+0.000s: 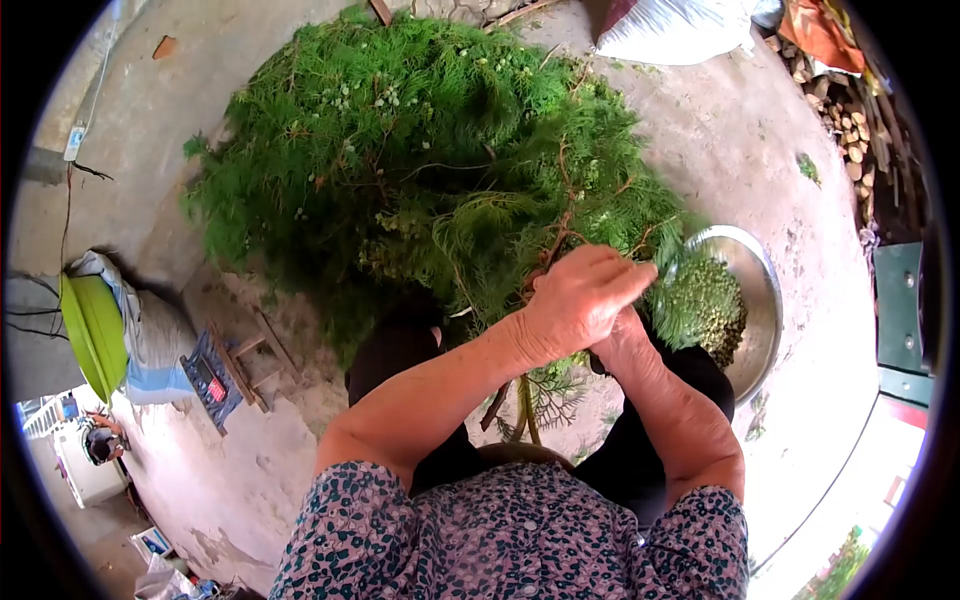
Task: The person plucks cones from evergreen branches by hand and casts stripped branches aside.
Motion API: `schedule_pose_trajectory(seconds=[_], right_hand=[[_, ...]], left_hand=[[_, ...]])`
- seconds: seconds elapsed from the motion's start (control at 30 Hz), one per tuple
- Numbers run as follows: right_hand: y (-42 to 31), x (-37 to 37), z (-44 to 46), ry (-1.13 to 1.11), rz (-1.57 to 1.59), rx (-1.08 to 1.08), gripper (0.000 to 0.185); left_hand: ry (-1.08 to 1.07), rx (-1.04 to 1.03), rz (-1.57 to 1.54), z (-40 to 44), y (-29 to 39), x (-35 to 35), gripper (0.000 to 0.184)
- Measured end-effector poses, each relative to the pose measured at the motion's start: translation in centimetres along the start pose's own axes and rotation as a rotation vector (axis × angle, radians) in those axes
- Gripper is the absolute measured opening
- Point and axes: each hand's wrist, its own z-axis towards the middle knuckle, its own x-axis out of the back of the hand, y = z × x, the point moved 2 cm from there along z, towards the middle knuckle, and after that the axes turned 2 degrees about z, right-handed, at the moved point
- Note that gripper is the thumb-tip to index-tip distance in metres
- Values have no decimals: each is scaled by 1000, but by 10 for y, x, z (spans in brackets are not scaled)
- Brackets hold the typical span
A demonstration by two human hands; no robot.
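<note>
A large heap of green evergreen branches (400,150) with small pale cones lies in front of me and reaches up to my hands. My left hand (580,300) is closed around an evergreen branch (562,215), its brown stem running up into the heap. Just below and partly behind it is my right hand (628,345), its fingers curled and mostly hidden by the left. Blurred green foliage (682,300) hangs beside both hands, over the rim of a metal bowl (765,310). Small green cones (725,310) fill part of that bowl.
Between my knees, cut stems (528,410) stick out toward me. To the left are a small wooden stool (250,355), a lime-green basin (92,335) and a sack (160,340). A white sack (675,30) and stacked firewood (850,130) stand at the far right.
</note>
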Motion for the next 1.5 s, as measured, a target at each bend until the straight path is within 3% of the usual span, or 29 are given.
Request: schedule_pose_trajectory(seconds=[0.1, 0.23, 0.3, 0.37, 0.4, 0.47, 0.53, 0.63, 0.7, 0.77, 0.8, 0.97, 1.03, 1.1, 1.17, 1.2, 1.23, 1.3, 1.33, 1.4, 1.47, 1.5], right_hand=[[-6, -12, 3, -26, -239, 75, 46], [-19, -15, 9, 1, -710, 162, 35], [-24, -10, 7, 29, -1044, 200, 31], [-26, -26, 1, 45, -1132, 186, 27], [-30, -44, -10, 60, -739, 106, 31], [-19, -30, 1, 7, -685, 90, 35], [-10, -21, 5, -15, -743, 76, 35], [-5, -18, 3, -17, -694, 9, 33], [-6, -20, 1, -36, -598, 38, 31], [-9, -19, 1, 33, -619, 18, 31], [-9, -24, -1, 46, -466, 45, 26], [-11, -25, 0, 44, -433, 42, 27], [-10, -26, -1, 19, -434, 42, 27], [-9, -26, -1, 39, -466, 17, 29], [-6, -20, 1, 15, -497, 17, 30], [-4, -18, 2, -8, -527, 18, 30], [-7, -26, -3, -9, -526, 16, 30], [-16, -45, -15, 79, -949, -1, 31], [-12, -40, -11, 23, -961, 20, 31], [-11, -35, -12, 2, -1074, 65, 31], [-10, -32, -10, -24, -1184, 116, 30], [-7, -25, -5, -55, -1147, 52, 31]], left_hand=[[-187, -38, -7, 1, 8, -2, 36], [-5, -36, -157, 10, 5, 14, 28], [198, 86, -107, 12, -9, 24, 17], [351, 487, -154, 12, -22, 38, 15], [385, 612, -220, 13, -30, 40, 18], [343, 764, -272, 13, -50, 43, 27], [345, 858, -585, 14, -63, 43, 18], [567, 801, -858, 18, -74, 55, 6], [714, 803, -852, 27, -65, 65, 5], [660, 738, -1034, 26, -71, 74, 6], [674, 793, -1053, 24, -72, 77, 10], [771, 902, -1034, 16, -81, 85, 17], [858, 1109, -737, 9, -86, 86, 31], [810, 1159, -700, 10, -81, 86, 40], [766, 860, -209, 16, -75, 86, 41], [624, 590, 362, 21, -70, 90, 40], [496, 428, 664, 36, -52, 97, 32], [398, 49, 799, 38, -53, 94, 24], [386, 6, 674, 38, -58, 88, 17], [258, 196, 615, 30, -59, 76, 4], [39, 382, 660, 29, -58, 72, 20], [38, 381, 660, 28, -59, 71, 20]])
